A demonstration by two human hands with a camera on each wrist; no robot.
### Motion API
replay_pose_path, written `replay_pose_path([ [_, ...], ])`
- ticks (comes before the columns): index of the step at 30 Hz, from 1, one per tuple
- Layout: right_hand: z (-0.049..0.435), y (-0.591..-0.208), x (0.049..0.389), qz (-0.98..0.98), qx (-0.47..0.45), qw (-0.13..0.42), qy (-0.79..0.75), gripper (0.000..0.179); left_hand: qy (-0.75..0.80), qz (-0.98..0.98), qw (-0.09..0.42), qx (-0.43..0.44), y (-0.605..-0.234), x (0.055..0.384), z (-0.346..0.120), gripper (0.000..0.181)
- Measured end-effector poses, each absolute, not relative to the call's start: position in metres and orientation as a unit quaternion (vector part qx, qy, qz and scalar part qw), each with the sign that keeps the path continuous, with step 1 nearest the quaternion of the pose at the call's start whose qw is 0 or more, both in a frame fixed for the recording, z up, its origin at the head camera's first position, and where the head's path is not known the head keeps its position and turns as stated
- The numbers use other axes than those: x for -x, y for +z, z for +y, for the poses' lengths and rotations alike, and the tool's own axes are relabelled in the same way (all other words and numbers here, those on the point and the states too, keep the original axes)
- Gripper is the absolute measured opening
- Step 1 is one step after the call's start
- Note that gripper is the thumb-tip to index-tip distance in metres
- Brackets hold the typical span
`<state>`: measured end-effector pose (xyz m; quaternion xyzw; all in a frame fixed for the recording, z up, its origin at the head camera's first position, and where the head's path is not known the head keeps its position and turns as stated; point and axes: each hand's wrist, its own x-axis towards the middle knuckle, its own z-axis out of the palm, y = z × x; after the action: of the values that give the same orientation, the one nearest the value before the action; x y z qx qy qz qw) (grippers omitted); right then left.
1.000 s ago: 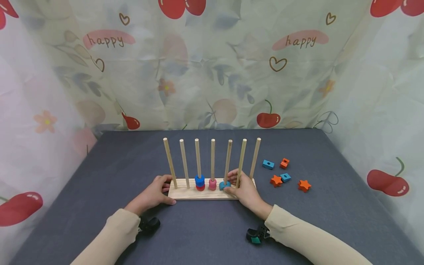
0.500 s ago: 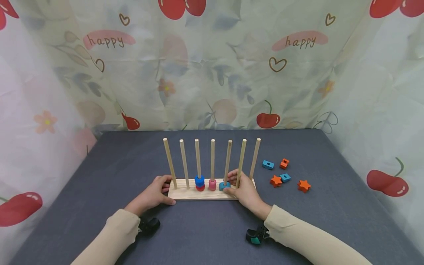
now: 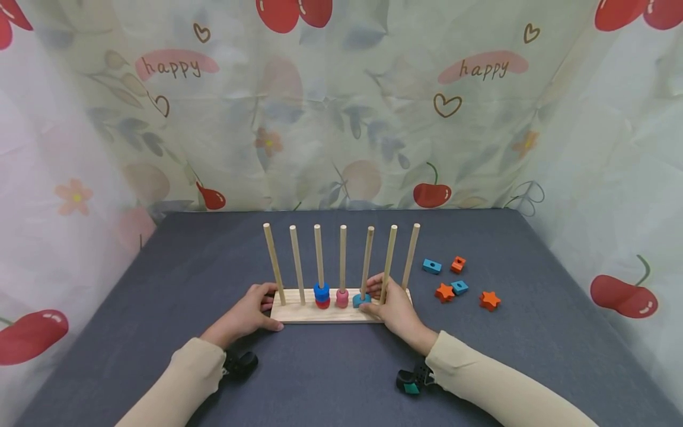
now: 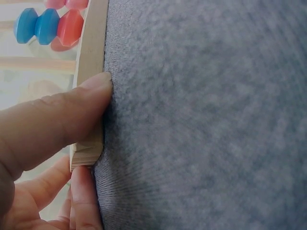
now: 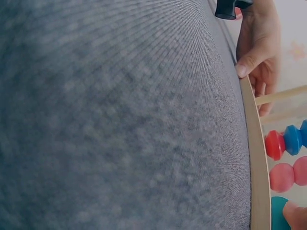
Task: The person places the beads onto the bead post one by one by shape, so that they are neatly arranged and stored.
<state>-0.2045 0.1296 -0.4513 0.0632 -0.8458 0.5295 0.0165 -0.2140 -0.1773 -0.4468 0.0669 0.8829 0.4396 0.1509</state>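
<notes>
A pale wooden base [image 3: 309, 315] carries several upright pegs in a row. My left hand [image 3: 249, 309] grips its left end, thumb on the front edge and fingers around the end, as the left wrist view shows. On the third peg from the left, blue beads [image 3: 322, 290] sit above a red bead [image 3: 322, 303]. Pink beads [image 3: 342, 298] are on the middle peg. My right hand [image 3: 396, 305] pinches a light-blue block [image 3: 360, 301] low on the fifth peg; its thumb is on the block's front, and the fingers reach behind, partly hidden.
Right of the base lie two blue blocks [image 3: 432, 266], an orange block [image 3: 458, 264] and two orange stars [image 3: 490, 300]. One star touches or overlaps the nearer blue block [image 3: 460, 287]. A dark grey cloth [image 3: 331, 379] covers the table; a printed curtain [image 3: 341, 118] hangs behind.
</notes>
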Motion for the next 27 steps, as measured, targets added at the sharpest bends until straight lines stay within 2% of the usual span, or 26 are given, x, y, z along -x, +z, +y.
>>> replay_pose_path([
  [8,0.132,-0.44,0.197,-0.834,-0.046,0.015,0.549,0.041,0.441,0.882,0.154,-0.06,-0.444,0.212,-0.176,0.083],
  [17,0.141,-0.418,0.182,-0.814,-0.097,-0.012,0.572,0.07,0.437,0.884,0.153,-0.063,-0.446,0.213,-0.177,0.083],
  [27,0.162,-0.39,0.163,-0.825,-0.092,-0.056,0.555,0.085,0.44,0.883,0.153,-0.064,-0.444,0.214,-0.177,0.083],
])
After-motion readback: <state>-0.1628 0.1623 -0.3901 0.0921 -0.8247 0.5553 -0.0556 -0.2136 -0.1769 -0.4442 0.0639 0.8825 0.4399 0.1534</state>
